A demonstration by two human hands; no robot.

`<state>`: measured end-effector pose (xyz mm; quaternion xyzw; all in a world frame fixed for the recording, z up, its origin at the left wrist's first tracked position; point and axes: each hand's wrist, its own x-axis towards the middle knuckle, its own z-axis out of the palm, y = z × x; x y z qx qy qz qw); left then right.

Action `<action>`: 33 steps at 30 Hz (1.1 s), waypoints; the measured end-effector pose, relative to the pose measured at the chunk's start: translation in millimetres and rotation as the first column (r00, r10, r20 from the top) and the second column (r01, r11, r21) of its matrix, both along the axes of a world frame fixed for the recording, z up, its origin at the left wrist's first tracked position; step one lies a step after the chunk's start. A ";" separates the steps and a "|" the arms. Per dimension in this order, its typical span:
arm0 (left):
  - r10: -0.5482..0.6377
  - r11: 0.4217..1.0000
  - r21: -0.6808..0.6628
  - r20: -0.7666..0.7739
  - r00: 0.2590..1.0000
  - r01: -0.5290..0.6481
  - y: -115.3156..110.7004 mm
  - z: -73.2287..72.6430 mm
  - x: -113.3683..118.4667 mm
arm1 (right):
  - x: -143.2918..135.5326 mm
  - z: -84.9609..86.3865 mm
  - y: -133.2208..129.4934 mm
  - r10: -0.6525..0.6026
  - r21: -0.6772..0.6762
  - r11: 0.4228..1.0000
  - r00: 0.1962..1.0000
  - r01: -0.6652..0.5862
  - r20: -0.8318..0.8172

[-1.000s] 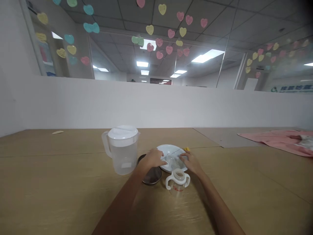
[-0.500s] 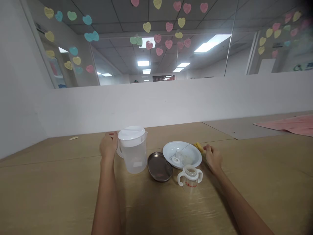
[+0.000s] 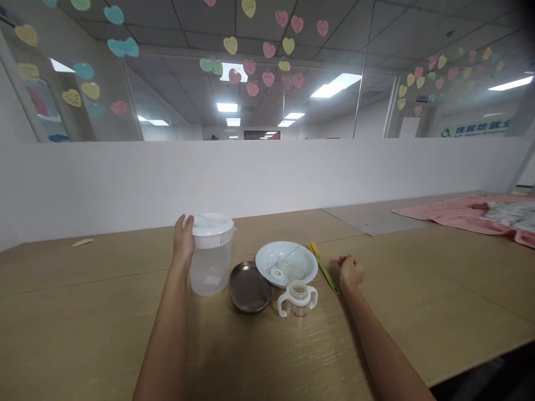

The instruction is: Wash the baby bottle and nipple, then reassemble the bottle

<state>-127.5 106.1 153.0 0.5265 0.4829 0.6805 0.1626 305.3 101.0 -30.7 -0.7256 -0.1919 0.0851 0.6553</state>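
Observation:
A translucent pitcher (image 3: 211, 264) with a white lid stands upright at the left. My left hand (image 3: 183, 239) is closed against its near-left side by the lid, where the handle is hidden from me. My right hand (image 3: 351, 273) hovers just above or on the table, fingers curled in, with nothing visible in them. Nearest to it lies a bottle brush (image 3: 328, 277), green-handled with a yellow sponge head, which leans by the rim of a white plate (image 3: 262, 262). Clear and white bottle parts (image 3: 292, 269) sit on that plate. In front stands a baby bottle (image 3: 298, 303) with two white handles.
Between pitcher and plate lies an oval metal tray (image 3: 249, 288). A pink cloth (image 3: 451, 209) is spread at the far right. White wall (image 3: 259, 178) with glass above closes off the table's back. The table edge (image 3: 480, 356) shows at lower right.
My right hand has let go of the bottle brush, which now lies beside the plate. The left hand's fingers have turned upward by the pitcher lid. The view has swung right.

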 end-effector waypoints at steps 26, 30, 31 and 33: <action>0.181 0.957 0.289 -0.651 0.738 0.021 -37.0 2.9 111.2 | -35.0 64.8 -29.1 0.083 0.252 0.963 0.994 -0.098 0.070; 0.111 0.971 0.239 -0.554 0.825 0.029 -44.7 16.4 99.9 | -71.6 80.6 -65.2 0.299 0.457 0.752 0.864 -0.475 0.406; 0.084 0.976 0.217 -0.514 0.854 0.035 -49.1 21.0 96.6 | -80.4 77.6 -75.2 0.350 0.406 0.706 0.783 -0.581 0.514; 0.033 0.981 0.187 -0.438 0.898 0.055 -60.7 30.6 91.8 | -95.3 67.4 -91.9 0.368 0.312 0.640 0.636 -0.702 0.678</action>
